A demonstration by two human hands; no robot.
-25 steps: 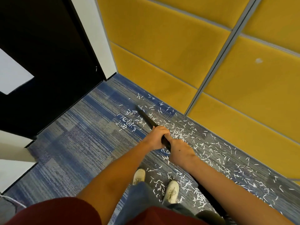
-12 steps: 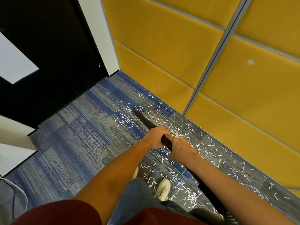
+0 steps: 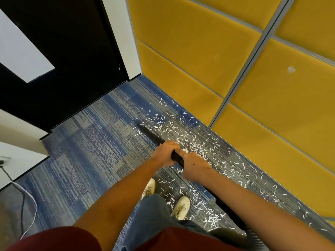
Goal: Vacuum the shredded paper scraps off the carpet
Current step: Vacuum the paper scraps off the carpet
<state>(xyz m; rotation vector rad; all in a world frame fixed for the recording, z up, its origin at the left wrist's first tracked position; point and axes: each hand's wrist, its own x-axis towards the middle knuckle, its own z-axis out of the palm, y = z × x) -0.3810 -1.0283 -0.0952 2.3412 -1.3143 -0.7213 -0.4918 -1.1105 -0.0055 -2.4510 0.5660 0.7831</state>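
So, going from the left: a thin cable [image 3: 27, 196] trails over the floor at the edge, with a black door [image 3: 72, 60] behind it. The blue-grey carpet [image 3: 81, 160] on that side shows no white bits that I can spot, though I can't say whether it's been vacuumed or just never got any.

Around the middle is the black wand [image 3: 150, 134], angled away from the person with its tip down at the near edge of the mess. Both hands are clamped on it. The left hand [image 3: 165, 151] is wrapped around it further forward, the right hand [image 3: 194, 165] is right behind, and only a short bit of tube shows between them. Below them are two white shoes [image 3: 181, 205], and paper lies around both.

To the right is where the work is. The scraps [image 3: 195, 144] run in a thick band along the foot of the yellow wall [image 3: 272, 105], from just past the wand tip all the way down to the lower right, with another clump by the feet. A bit of ribbed hose [image 3: 253, 234] peeks out at the bottom right.

My guess is this is early days. The tip is only at the edge of the pile, and nearly the whole strip looks untouched.

As for brands or labels, I can't read any writing anywhere, not on the wand, the door or the panels.
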